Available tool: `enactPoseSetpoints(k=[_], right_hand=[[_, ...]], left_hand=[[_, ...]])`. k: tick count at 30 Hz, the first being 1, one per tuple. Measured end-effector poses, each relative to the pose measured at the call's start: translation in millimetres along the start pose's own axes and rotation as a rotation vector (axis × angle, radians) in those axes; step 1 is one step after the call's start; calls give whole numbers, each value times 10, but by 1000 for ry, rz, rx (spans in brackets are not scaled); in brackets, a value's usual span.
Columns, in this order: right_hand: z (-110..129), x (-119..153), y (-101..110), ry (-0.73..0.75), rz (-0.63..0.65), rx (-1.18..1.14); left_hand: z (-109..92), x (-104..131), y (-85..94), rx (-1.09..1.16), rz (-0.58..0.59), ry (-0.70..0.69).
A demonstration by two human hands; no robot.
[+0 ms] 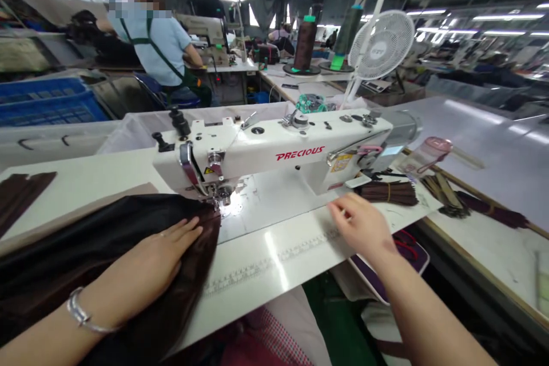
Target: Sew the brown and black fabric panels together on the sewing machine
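Observation:
A dark, shiny brown cloth (199, 251) spreads over the left part of the white sewing table (257, 263), its edge reaching the needle area of a white sewing machine (266, 154). My left hand (150, 257) lies flat on this cloth, fingers extended toward the needle, a silver bracelet at the wrist. Over the table's right part, my right hand (358, 223) is closed, thumb and fingers curled together; whatever may be between them is too small to make out. Just behind it sits a tied bundle of brown strips (388, 193).
Brown strips (26, 194) lie at the far left. A pink-lidded bottle (431, 154) and more bundles (448, 194) are at the right. Beyond the machine stand thread cones (305, 44), a white fan (381, 46) and a seated person (156, 46).

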State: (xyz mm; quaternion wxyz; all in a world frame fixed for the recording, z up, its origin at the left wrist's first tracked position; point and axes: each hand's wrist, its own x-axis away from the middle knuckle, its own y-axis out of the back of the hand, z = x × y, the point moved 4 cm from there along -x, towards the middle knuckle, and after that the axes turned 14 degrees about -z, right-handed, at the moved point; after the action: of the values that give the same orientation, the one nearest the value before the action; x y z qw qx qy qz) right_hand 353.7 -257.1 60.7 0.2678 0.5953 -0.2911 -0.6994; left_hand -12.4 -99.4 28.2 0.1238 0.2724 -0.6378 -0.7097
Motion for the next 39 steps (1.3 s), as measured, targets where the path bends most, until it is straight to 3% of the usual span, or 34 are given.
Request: enactPoseSetpoints(k=[2,4,7,11,17,20,23,26,28,30,32,33,35,37,39], right_hand=[[-617,14,78,-107,-58,141],[-1067,23,78,-140,-72,224],[-1396,37,1,-111,-43,270],[-1497,42,-108,-35,14,251],[-1563,-2,-165,45,50,229],[-1551,10,-110,60,-14,242],[-1463,77,19,57,-160,237],[-1124,163,155,70,-325,174],[-651,195,210,131,-392,69],[28,202,237,285,-417,-153],[821,213,180,556,-262,-430],[1178,222,161,659,-255,-555],[1745,241,82,807,-264,-718],[2067,250,-21,832,-297,-822],[2192,262,-109,828,-277,-862]], left_hand=[[-91,-13,-65,-75,-49,2],[-132,-41,-101,-111,-82,7],[-95,-84,-97,-80,-112,49],[-19,-106,-49,2,-127,107],[-65,-111,-11,55,-136,134],[-50,-121,-11,64,-133,143],[-9,-130,47,112,-98,153],[-44,-127,244,222,-112,210],[-156,-140,405,372,-164,298],[-347,-177,472,687,-117,417],[-591,-220,423,1139,59,575],[-700,-238,391,1333,127,658],[-832,-255,343,1563,160,815],[-849,-234,328,1608,89,927],[-810,-180,346,1597,21,992]])
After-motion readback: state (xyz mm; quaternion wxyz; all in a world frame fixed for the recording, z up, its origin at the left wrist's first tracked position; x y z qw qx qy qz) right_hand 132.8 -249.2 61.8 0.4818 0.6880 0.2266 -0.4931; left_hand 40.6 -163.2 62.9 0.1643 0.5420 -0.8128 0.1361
